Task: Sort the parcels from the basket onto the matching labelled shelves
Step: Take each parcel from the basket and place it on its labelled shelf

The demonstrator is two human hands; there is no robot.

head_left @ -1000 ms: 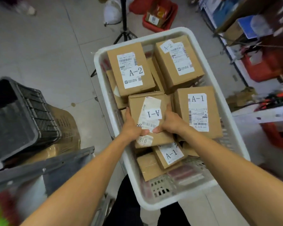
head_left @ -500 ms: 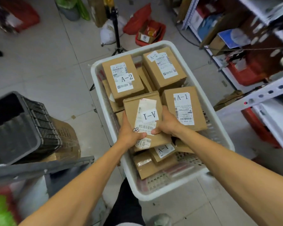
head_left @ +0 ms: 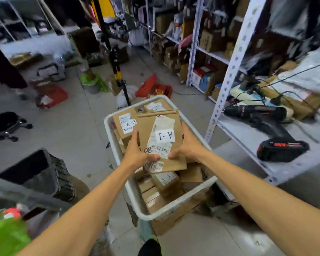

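Gripping the flat brown cardboard parcel with the white A-1 label (head_left: pixel 161 143) at its near end, we held it just above the white plastic basket (head_left: pixel 174 207), clear of the other brown boxes packed inside. We judged that the labelled face was turned upward so the code could be checked, though the A-1 read upside down from where we looked. Our left hand (head_left: pixel 137 154) clasped the left edge, thumb pressed on the top face beside the barcode and fingers curled round the side. Our right hand (head_left: pixel 188 146) mirrored it on the right edge, thumb at the label's lower corner and fingers wrapped along the side. Both forearms reached forward, nearly straight, converging on the parcel. Two hands on one small box seemed meant to steady it while we read.

Behind it, the brown box marked A-2 (head_left: pixel 126 122) lay at the basket's far left, its near corner hidden by our left fingers. To our right stood the white perforated metal shelf rack (head_left: pixel 248 137), bearing a black cordless drill (head_left: pixel 257 111) and a black battery pack (head_left: pixel 283 149). We could read no shelf labels on it.
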